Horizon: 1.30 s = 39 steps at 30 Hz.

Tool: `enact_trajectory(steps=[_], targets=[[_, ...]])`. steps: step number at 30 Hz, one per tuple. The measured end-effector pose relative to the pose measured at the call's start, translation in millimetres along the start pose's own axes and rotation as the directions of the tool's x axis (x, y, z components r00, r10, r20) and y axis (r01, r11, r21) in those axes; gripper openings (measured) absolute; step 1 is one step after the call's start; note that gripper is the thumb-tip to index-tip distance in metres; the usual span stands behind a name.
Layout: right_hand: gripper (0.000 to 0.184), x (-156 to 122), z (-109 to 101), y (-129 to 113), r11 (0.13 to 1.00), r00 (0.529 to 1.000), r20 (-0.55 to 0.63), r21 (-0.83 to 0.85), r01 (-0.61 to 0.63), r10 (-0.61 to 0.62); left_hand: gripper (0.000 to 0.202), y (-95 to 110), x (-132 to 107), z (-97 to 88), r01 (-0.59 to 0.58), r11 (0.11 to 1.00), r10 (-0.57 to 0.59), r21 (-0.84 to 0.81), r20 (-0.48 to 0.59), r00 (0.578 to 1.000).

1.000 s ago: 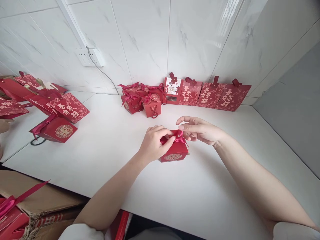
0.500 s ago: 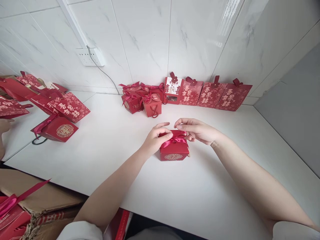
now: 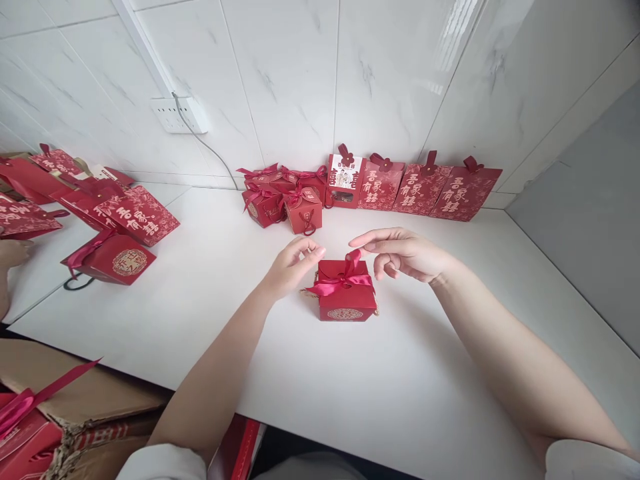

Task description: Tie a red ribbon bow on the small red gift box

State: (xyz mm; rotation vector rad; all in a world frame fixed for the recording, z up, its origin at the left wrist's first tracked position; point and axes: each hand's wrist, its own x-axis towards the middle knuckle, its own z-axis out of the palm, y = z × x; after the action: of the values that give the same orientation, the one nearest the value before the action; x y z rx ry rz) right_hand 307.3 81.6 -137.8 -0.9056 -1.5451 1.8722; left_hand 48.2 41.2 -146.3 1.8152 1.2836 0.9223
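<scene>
A small red gift box (image 3: 345, 311) with a round gold emblem sits upright on the white table, a cord handle at each side. A magenta ribbon (image 3: 327, 285) is tied in a bow over its lid. My right hand (image 3: 407, 255) is at the box's upper right, thumb and forefinger at the raised end of the ribbon, which appears pinched between them. Its other fingers are curled. My left hand (image 3: 294, 268) hovers off the box's upper left, fingers loosely bent, with nothing seen in it.
Tied red boxes (image 3: 303, 217) and a row of red gift bags (image 3: 420, 190) stand against the tiled wall. More bags (image 3: 143, 213) and a tipped box (image 3: 113, 260) lie left, near another person's hand (image 3: 13, 253). A cardboard carton (image 3: 90, 393) is at lower left.
My left hand has let go of the bow and moved left, uncovering the lid. My right hand has risen slightly, and a ribbon end now stands up toward its fingertips.
</scene>
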Motion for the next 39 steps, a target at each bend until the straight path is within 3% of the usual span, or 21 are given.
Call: enact_trajectory(steps=[4, 7, 10, 13, 16, 18, 21, 24, 28, 31, 35, 39], targets=[[0.036, 1, -2, 1, 0.999, 0.999, 0.038, -0.035, 0.023, -0.022, 0.041, 19, -12, -15.7, 0.07, 0.99, -0.099, 0.122, 0.252, 0.963], [0.035, 3, 2, 5, 0.987, 0.998, 0.012, -0.149, 0.056, -0.055, 0.038, 27, -18, -16.7, 0.081, 0.975, -0.139, 0.206, 0.29, 0.947], [0.028, 6, 10, 10, 0.939, 0.983, -0.099, -0.323, 0.117, -0.156, 0.037, 25, -17, -14.5, 0.121, 0.982, -0.159, 0.145, 0.288, 0.944], [0.018, 8, 17, 16, 0.826, 0.92, -0.173, -0.52, 0.218, -0.352, 0.044, 19, -13, -14.4, 0.156, 0.986, -0.165, 0.056, 0.27, 0.949], [0.013, 10, 18, 20, 0.662, 0.85, -0.136, -0.693, 0.286, -0.509, 0.035, 17, -13, -16.6, 0.177, 0.981, -0.191, 0.076, 0.281, 0.941], [0.01, 11, 16, 21, 0.574, 0.824, -0.089, -0.759, 0.308, -0.56, 0.032, 17, -15, -18.1, 0.177, 0.975, -0.211, 0.131, 0.324, 0.922], [0.012, 9, 13, 19, 0.517, 0.811, -0.012, -0.777, 0.361, -0.584, 0.03, 18, -17, -18.5, 0.151, 0.973, -0.208, 0.176, 0.377, 0.902], [0.032, 7, 13, 14, 0.513, 0.821, 0.137, -0.721, 0.466, -0.554, 0.028, 16, -18, -16.9, 0.121, 0.975, -0.182, 0.188, 0.358, 0.916], [0.021, 6, 15, 12, 0.531, 0.816, 0.26, -0.65, 0.543, -0.516, 0.026, 14, -18, -13.9, 0.093, 0.982, -0.146, 0.166, 0.343, 0.928], [0.021, 7, 17, 15, 0.558, 0.844, 0.189, -0.675, 0.483, -0.503, 0.025, 18, -18, -12.1, 0.088, 0.987, -0.127, 0.135, 0.31, 0.942], [0.017, 6, 18, 19, 0.562, 0.844, 0.06, -0.721, 0.406, -0.533, 0.025, 20, -17, -10.4, 0.098, 0.993, -0.107, 0.064, 0.158, 0.982], [0.016, 5, 16, 18, 0.688, 0.881, 0.041, -0.608, 0.396, -0.471, 0.026, 11, -11, -10.6, 0.127, 0.99, -0.122, -0.059, 0.089, 0.989]])
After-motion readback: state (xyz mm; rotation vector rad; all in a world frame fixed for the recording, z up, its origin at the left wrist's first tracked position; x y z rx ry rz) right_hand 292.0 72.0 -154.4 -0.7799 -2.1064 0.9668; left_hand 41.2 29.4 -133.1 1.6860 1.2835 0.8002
